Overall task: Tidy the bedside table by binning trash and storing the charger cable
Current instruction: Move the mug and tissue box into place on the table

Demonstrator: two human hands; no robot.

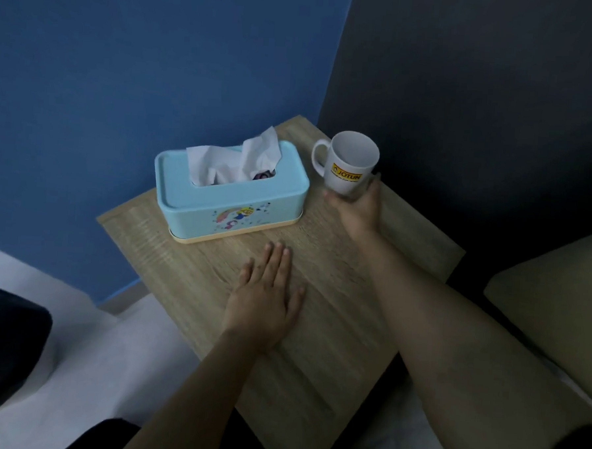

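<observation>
A light wooden bedside table (319, 335) fills the middle of the head view. My left hand (265, 300) lies flat on its top, palm down, fingers apart, holding nothing. My right hand (359, 207) grips the base of a white mug (351, 165) with a yellow logo at the table's far right; the mug is tilted, its open mouth facing me, its handle to the left. A light blue tissue box (230, 200) with white tissue (236, 157) sticking out stands at the far left of the table. No charger cable or loose trash is visible.
A blue wall (141, 79) rises behind the table and a dark panel (482, 114) stands to the right. A beige cushion (554, 299) lies at the right edge. White bedding (75, 350) and dark fabric (3, 343) are at the lower left.
</observation>
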